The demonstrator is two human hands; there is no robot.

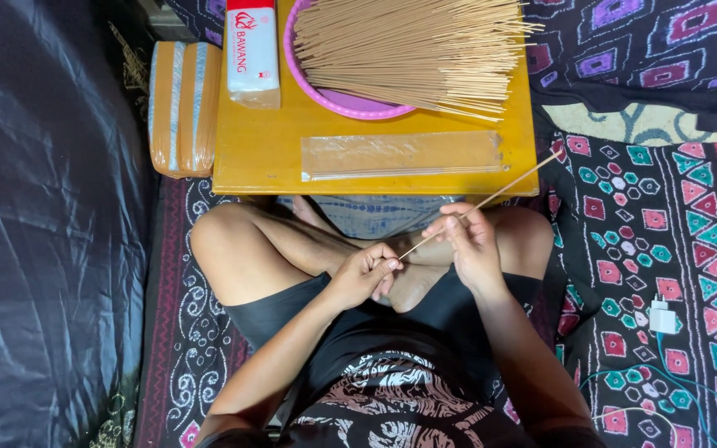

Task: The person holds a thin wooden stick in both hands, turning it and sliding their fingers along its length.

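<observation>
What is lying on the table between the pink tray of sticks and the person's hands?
A clear plastic sleeve lies flat on the yellow table, seen in the head view.

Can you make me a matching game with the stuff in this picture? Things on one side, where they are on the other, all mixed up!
Things:
1. single stick
2. pile of sticks
3. clear sleeve
4. white charger

Places:
A. lying flat on the yellow table, near its front edge
B. on the patterned cloth, to the person's right
C. held between the left hand and the right hand
D. heaped in the pink tray

Pairs: 1-C, 2-D, 3-A, 4-B
</observation>
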